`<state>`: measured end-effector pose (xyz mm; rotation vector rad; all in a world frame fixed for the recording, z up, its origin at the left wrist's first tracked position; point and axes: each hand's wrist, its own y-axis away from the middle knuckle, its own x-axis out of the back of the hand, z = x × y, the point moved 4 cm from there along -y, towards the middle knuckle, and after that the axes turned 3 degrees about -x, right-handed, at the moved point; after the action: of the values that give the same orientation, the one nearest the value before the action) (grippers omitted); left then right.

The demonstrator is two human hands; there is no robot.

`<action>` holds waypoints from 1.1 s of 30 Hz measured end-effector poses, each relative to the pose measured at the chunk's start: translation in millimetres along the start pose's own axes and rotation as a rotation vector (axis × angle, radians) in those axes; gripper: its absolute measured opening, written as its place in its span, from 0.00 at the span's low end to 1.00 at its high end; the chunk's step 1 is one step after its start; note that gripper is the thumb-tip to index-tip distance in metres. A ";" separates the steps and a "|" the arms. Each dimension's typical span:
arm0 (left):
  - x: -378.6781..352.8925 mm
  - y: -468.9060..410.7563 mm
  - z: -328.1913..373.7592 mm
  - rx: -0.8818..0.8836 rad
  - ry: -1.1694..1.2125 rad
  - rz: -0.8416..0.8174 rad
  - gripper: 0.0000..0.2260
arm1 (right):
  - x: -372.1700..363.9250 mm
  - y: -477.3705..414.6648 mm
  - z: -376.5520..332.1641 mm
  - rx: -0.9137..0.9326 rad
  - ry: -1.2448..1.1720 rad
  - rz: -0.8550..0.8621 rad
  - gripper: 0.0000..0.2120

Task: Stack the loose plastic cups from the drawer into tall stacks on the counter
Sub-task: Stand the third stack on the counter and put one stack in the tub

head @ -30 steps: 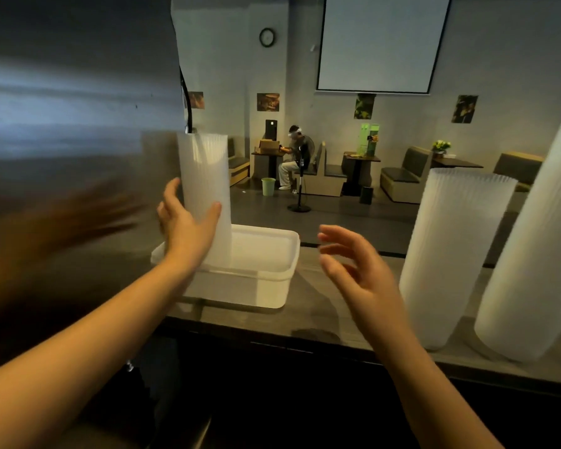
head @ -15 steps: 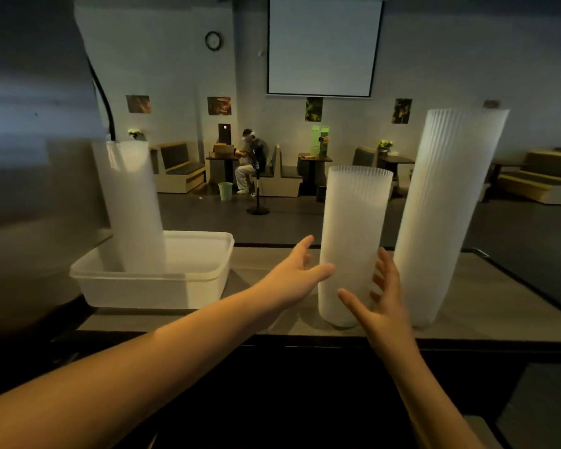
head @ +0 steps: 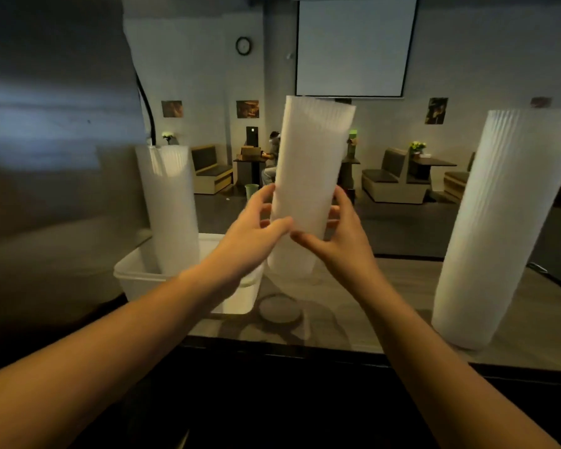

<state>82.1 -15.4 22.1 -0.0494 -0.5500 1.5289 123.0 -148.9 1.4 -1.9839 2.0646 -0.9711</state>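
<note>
Both hands, the left hand (head: 256, 222) and the right hand (head: 340, 234), are wrapped round the lower part of a cup stack (head: 308, 176), which tilts slightly and seems to hang just off the bench (head: 386, 306). Another stack (head: 172, 205) stands in a white tub (head: 133, 280) to the left. A taller stack (head: 486, 222) rests on the bench, well apart to the right.

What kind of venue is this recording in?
Probably a café or casual restaurant, seen from behind its service counter: booth seats with small tables fill the room, and a tall stack of plastic cups stands on it.
</note>
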 end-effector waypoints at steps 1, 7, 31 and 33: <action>15.5 -2.2 -3.3 -0.001 -0.016 0.047 0.27 | -14.9 -11.3 -5.0 0.014 0.011 -0.032 0.42; 83.0 -10.1 -40.6 0.057 -0.138 0.172 0.25 | -98.3 -53.1 -16.0 0.039 0.091 -0.202 0.41; 85.4 -13.4 -71.0 0.075 -0.473 0.261 0.31 | -84.9 -5.0 -3.1 -0.038 0.120 -0.203 0.40; 62.3 -11.1 -51.5 -0.047 -0.486 0.254 0.30 | -49.7 24.7 -2.9 -0.011 0.077 -0.169 0.34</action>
<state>108.1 58.8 0.1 0.2306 -0.9949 1.7843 107.1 -103.2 -25.9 -2.1900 1.9689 -1.0840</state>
